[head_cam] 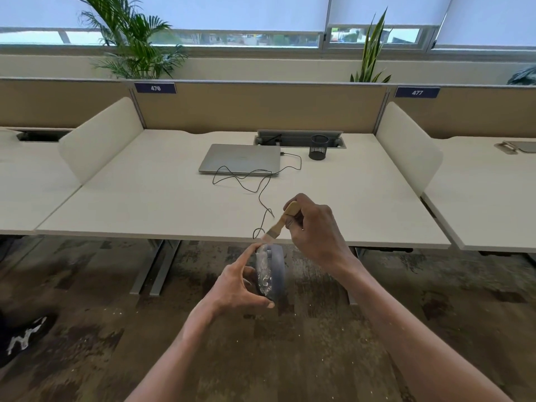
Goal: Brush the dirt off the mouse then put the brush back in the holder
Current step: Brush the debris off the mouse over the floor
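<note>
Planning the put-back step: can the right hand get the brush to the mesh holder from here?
Probably yes. The right hand already grips the brush, and the desk between it and the holder is bare except a thin cable; the holder's open top looks empty.

A white desk (145, 198) carries a closed laptop (240, 158), black cable (246, 181) and mesh holder (318, 147).
</note>
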`<state>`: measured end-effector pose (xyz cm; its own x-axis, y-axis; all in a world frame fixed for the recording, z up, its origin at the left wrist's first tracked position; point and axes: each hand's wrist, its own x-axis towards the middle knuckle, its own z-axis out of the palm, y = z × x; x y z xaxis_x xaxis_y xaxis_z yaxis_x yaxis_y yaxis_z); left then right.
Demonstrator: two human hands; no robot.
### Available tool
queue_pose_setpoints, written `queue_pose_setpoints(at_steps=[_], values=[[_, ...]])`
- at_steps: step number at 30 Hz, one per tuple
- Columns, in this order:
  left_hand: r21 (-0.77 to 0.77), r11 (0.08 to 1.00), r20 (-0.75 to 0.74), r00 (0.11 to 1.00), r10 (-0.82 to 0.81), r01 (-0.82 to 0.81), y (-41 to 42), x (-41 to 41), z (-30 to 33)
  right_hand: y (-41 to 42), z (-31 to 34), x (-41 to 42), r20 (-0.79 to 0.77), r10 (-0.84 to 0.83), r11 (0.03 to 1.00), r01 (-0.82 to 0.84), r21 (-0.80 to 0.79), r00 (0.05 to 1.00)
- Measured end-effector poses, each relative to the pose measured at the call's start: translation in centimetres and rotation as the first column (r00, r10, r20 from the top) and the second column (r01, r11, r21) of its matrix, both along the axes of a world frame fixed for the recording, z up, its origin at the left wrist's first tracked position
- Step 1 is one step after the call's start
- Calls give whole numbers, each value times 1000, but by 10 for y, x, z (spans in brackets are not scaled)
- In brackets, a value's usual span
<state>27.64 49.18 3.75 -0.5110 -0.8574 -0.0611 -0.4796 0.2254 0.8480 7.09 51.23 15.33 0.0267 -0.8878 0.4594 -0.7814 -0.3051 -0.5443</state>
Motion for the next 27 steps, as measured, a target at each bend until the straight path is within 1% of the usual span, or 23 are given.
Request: queue_pose_setpoints(at_steps=[4, 6, 10, 13, 16, 19, 23, 24, 27], values=[[13, 1000, 7, 1000, -1, 1, -1, 1, -2, -3, -9, -5, -4, -47, 998, 47, 28, 999], [19, 1000, 9, 1000, 6, -6, -1, 1, -3, -4, -11, -8, 2, -84, 996, 84, 18, 996], [11, 1000, 18, 1000, 8, -8, -3, 0, -2, -1, -12, -11, 44, -127, 991, 129, -36, 991], [5, 1000, 19, 1000, 5, -6, -2, -3, 1, -2, -20, -13, 83, -204, 979, 206, -7, 975], [11, 1000, -6, 1000, -13, 13, 1, -5, 7, -4, -31, -17, 158, -303, 953, 295, 72, 940], [13, 999, -21, 999, -35, 36, 4, -7, 14, -8, -44, -20, 214, -360, 925, 317, 209, 908], [27, 998, -23, 998, -62, 62, 8, -10, 20, -13, -57, -18, 296, -400, 879, 271, 392, 867], [34, 997, -19, 998, -68, 69, 9, -11, 21, -15, -58, -17, 351, -412, 865, 241, 439, 841], [56, 994, -1, 995, -95, 95, 12, -13, 24, -16, -61, -9, 554, -436, 839, 98, 535, 709]])
